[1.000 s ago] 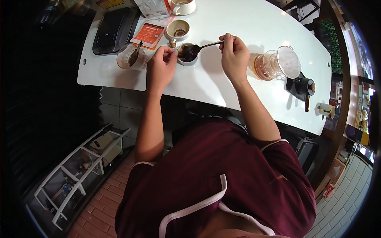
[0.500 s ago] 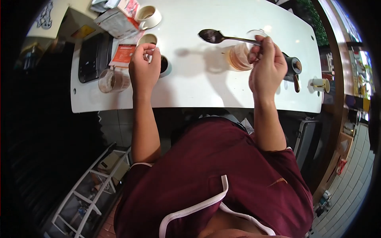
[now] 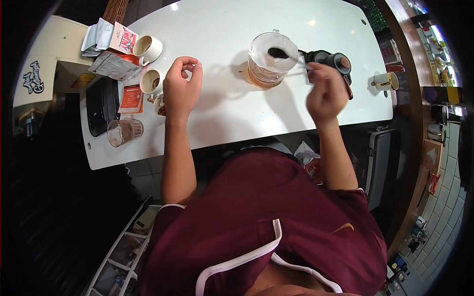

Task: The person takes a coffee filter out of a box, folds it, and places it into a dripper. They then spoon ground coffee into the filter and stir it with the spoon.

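Blurred by motion, my right hand [image 3: 327, 93] grips the handle of a spoon [image 3: 278, 53], whose dark bowl is over the opening of the filter cone [image 3: 261, 45]. That cone sits on a glass server [image 3: 265, 76] with light brown liquid in it. My left hand [image 3: 183, 86] is raised over the table, its thumb and fingers curled close; whether anything is between them is hidden. It partly covers a small cup [image 3: 159, 106]. Beside it stands a cup with brown residue [image 3: 151, 82], and a clear glass [image 3: 126, 132] is at the lower left.
The white table [image 3: 222, 29] also bears a white mug [image 3: 148, 48], bags [image 3: 118, 64], an orange card [image 3: 132, 98] and a black scale [image 3: 102, 106] on the left. On the right are a black grinder-like device [image 3: 338, 61] and a white cup [image 3: 385, 81].
The view has swung right. My right hand has carried the spoon from the small cup to the filter cone. My left hand has come away from the small cup.
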Available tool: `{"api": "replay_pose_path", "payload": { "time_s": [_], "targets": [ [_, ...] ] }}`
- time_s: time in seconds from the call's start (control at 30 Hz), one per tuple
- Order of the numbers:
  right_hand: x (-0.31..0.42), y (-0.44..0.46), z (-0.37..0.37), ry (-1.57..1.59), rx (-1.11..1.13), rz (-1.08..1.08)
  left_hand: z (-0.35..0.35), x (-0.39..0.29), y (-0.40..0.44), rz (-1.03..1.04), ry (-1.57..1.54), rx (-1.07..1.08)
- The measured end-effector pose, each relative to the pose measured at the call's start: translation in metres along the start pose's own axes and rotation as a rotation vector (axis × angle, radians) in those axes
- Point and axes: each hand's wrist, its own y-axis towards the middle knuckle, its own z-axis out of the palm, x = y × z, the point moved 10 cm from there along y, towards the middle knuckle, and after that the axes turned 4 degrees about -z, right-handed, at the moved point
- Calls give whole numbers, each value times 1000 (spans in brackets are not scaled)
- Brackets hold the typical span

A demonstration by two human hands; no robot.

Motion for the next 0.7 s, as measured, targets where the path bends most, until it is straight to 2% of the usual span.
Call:
{"api": "replay_pose_path", "payload": {
  "time_s": [0.03,0.2,0.47,0.63,0.7],
  "targets": [
    [6,-3,13,-49,134,-38,3,-2,0,6,6,10],
    [15,2,21,-30,202,-210,11,-4,0,3,-10,25],
    [8,2,14,-3,151,-147,13,0,0,-9,-8,27],
    [10,4,20,-4,202,-180,11,0,1,-7,-16,19],
    [5,6,20,-20,214,-121,12,0,1,-5,-2,23]
  ]
}}
